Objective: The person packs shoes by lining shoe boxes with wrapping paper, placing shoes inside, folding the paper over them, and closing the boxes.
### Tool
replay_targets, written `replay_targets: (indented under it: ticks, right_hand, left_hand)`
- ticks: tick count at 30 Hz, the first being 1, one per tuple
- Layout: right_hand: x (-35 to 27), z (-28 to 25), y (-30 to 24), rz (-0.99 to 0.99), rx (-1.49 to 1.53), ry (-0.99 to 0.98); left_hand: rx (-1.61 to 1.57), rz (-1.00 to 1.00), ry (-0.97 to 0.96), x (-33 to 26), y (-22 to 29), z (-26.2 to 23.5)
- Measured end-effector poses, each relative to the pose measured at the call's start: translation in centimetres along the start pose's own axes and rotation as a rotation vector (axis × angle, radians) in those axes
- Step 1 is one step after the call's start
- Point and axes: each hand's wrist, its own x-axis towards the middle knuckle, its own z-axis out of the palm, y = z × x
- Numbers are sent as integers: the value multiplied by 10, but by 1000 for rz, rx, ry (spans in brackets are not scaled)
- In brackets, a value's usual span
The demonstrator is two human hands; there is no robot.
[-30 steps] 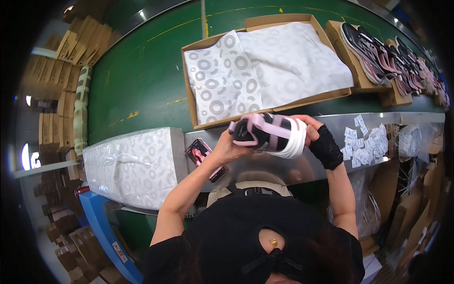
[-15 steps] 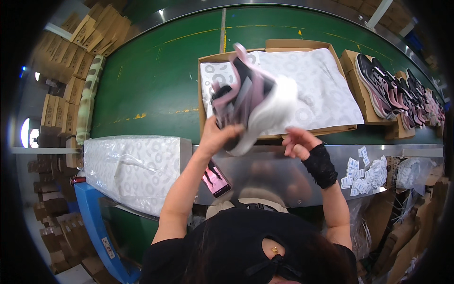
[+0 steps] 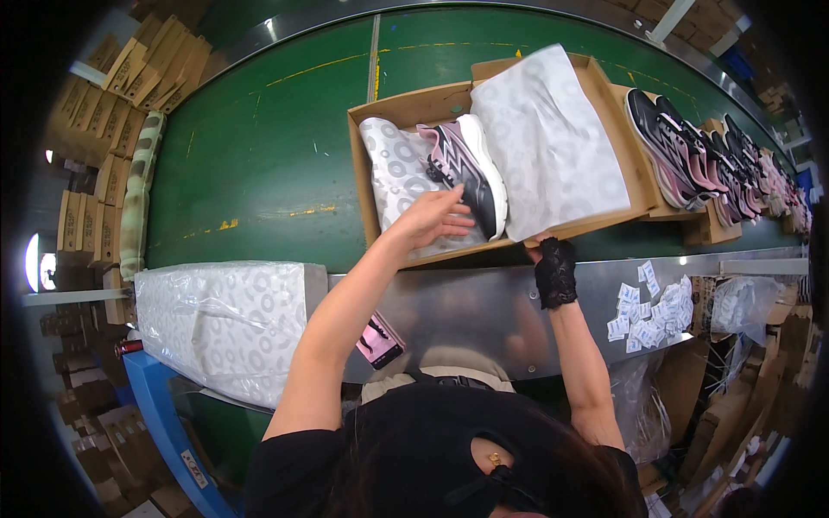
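Observation:
A black, pink and white sneaker (image 3: 471,173) lies on its side in the left part of an open cardboard shoe box (image 3: 366,226), its white sole toward the right. Patterned white wrapping paper (image 3: 553,147) lines the box and rises over its right part. My left hand (image 3: 439,216) is open over the shoe's toe end, fingers stretched out, holding nothing. At the box's front edge, my right hand (image 3: 539,249), in a black lace wrist cover, is closed on the cardboard; most of its fingers are hidden.
On the right, a row of similar sneakers (image 3: 669,151) rests on boxes. Small white packets (image 3: 652,315) lie on the metal ledge (image 3: 466,302). At left sits a plastic-wrapped stack of patterned paper (image 3: 224,315); a phone (image 3: 380,341) lies near me. Cartons (image 3: 108,173) stand far left.
The sneaker has gone down into the box and my left hand has let go of it. My right hand has moved down to the box's front edge. The paper and box have shifted.

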Motion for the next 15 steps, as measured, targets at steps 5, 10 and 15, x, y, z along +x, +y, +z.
replay_targets:
  ticks: [5, 10, 15]
  right_hand:
    - [-5, 27, -32, -506, -200, 310]
    - [-13, 62, -33, -850, -893, 240]
    - [-19, 61, -62, -727, -953, 131]
  left_hand:
    - [34, 664, 523, -69, 9, -58]
    - [446, 474, 715, -69, -38, -93]
    - [593, 364, 561, -57, -17, -105]
